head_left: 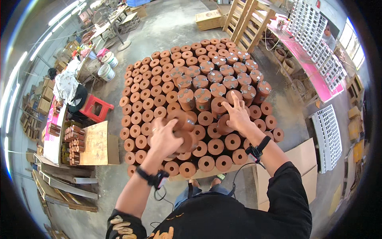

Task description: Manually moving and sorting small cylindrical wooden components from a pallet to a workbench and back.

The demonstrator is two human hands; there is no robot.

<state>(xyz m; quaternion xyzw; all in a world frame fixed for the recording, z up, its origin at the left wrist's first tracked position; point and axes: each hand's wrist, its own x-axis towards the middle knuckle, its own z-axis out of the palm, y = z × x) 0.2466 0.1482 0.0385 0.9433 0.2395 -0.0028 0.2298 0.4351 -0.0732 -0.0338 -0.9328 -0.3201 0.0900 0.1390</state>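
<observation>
Left hand [163,138]: fingers spread around motion-blurred brown cylinders [178,118] above the close-packed array; grip cannot be told. Right hand [238,117]: fingers apart beside a bored cylinder [218,106], hold unclear. Caution: sideways contact could topple adjacent metal-tabbed cylinders [202,95]

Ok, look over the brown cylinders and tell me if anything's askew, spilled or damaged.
Nothing plainly stands out: most of the brown cylinders stand upright in close rows, and no spill or breakage shows. Those by the left hand are too blurred to judge.
</observation>
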